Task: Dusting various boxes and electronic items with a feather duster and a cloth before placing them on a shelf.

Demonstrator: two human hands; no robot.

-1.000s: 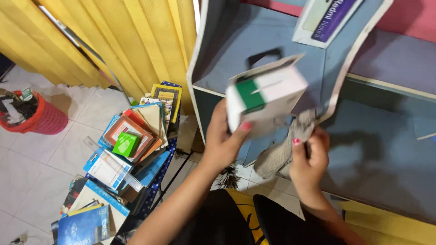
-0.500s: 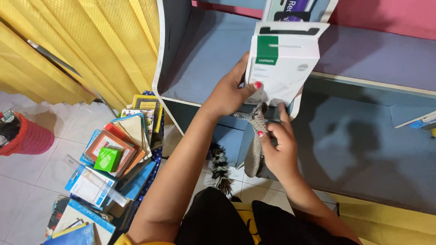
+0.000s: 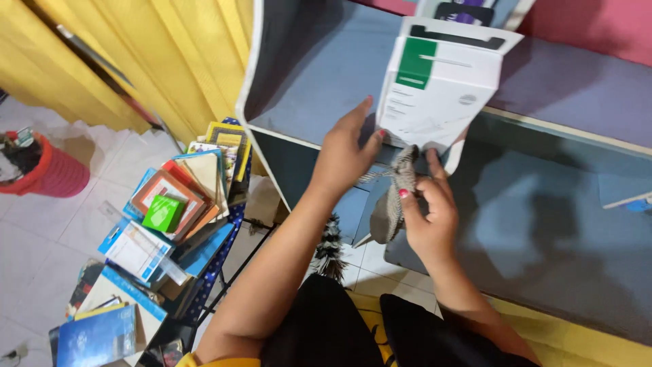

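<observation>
Box (image 3: 438,95) tilted slightly rightward since half a second ago, upright on blue shelf (image 3: 319,88). Left hand (image 3: 343,153) pinching lower left edge; right hand (image 3: 428,211) closed on grey cloth (image 3: 397,197) beneath it. Looks light, stiff cardboard, crushable; best held by side edges.

A white carton with a green label patch (image 3: 438,95) stands upright at the shelf's front edge. Behind it a purple-and-white box (image 3: 468,10) leans. A small green box (image 3: 163,213) tops the floor pile.
</observation>
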